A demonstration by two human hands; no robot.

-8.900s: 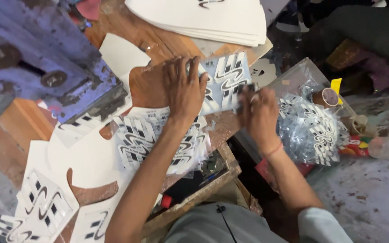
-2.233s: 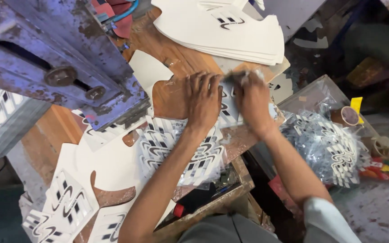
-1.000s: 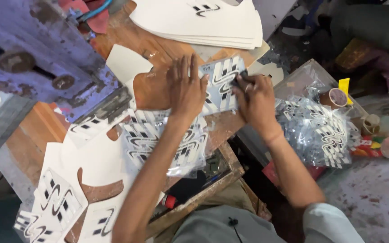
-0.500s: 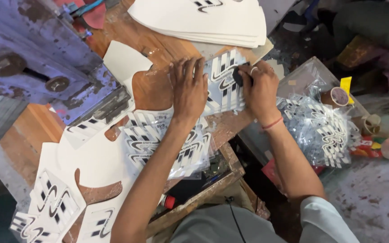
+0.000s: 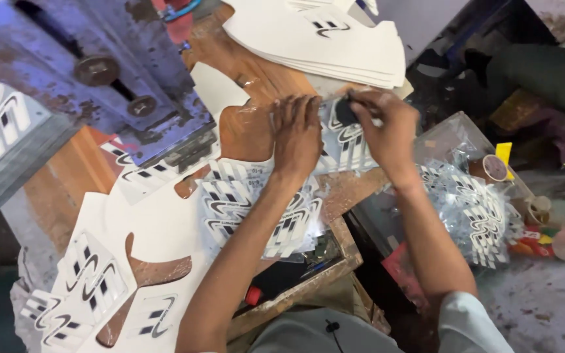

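Right now the left hand (image 5: 297,134) lies flat, fingers spread, pinning a black-and-white striped sticker sheet (image 5: 351,145) to the wooden workbench (image 5: 256,78). Just beside it the right hand (image 5: 387,124) is curled shut around a small dark tool (image 5: 344,111), pressing it onto the sheet's top edge. A pile of similar sheets (image 5: 256,209) lies under the left forearm, a stack of white cut pieces (image 5: 335,46) sits beyond, and a heap of clear-wrapped stickers (image 5: 478,216) lies to the right

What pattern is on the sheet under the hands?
Black and white stripes with a wavy curve on the sheet, head view.
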